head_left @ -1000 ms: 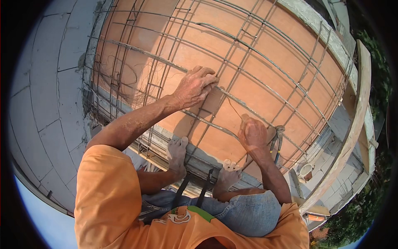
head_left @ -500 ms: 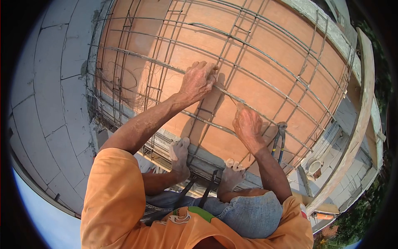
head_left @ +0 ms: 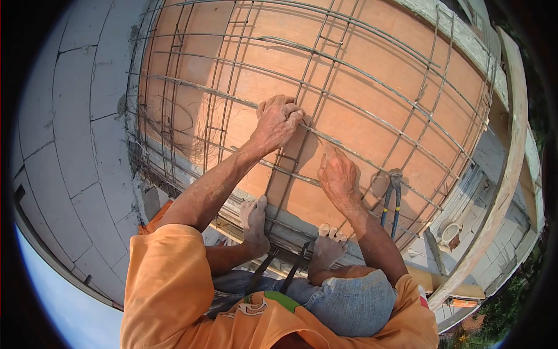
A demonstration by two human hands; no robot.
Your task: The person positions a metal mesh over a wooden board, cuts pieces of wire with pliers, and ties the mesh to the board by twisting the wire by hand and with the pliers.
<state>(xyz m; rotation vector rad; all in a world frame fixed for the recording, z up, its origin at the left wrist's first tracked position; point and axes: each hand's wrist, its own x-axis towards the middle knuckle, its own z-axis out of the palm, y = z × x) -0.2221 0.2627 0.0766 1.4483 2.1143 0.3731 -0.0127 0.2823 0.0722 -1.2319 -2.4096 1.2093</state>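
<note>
My left hand is closed over a long steel rebar beside a crossing with a ladder-like pair of bars. Its fingertips are curled at the joint and partly hidden. Just below the same rebar, my right hand is closed in a pinch. Whatever its fingers hold is too small or too hidden to name. A pair of pincers with blue and yellow handles hangs with its head at the rebar, right of my right hand.
The rebar grid lies over orange-brown plywood. Loose thin wires tangle at the left. My bare feet rest at the lower edge. A block wall borders the left, a curved wooden board the right, near a small bucket.
My right hand has moved a little left, closer to my left hand. My left hand stays at the crossing, and the whole view has shifted slightly.
</note>
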